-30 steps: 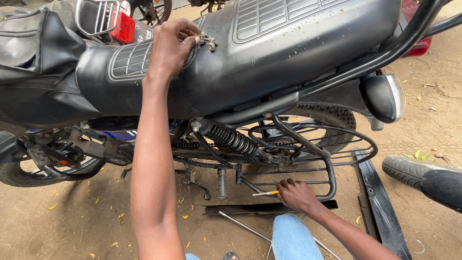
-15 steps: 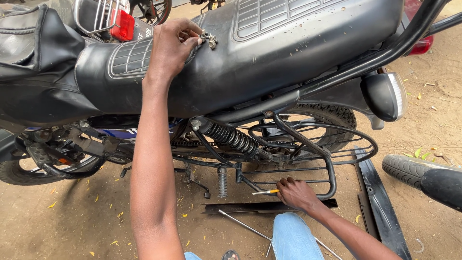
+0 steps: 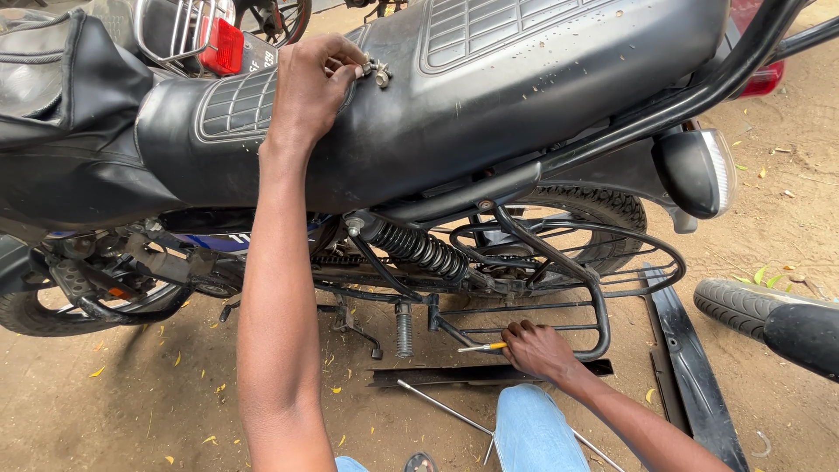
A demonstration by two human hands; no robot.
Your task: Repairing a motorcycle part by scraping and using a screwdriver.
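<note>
Left hand [image 3: 308, 83] half hides metal bolts [image 3: 376, 72] on seat [image 3: 524, 79]

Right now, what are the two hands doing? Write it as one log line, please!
left hand: on motorcycle seat, fingers at small metal fasteners | right hand: low by saree guard, holding yellow-handled tool

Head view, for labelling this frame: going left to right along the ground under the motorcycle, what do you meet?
Front tyre → footpeg → right hand holding a yellow-handled tool → black panel → second tyre.

Bare forearms, no sleeves — light blue jeans [image 3: 535, 428], sandal [image 3: 421, 461]
</note>
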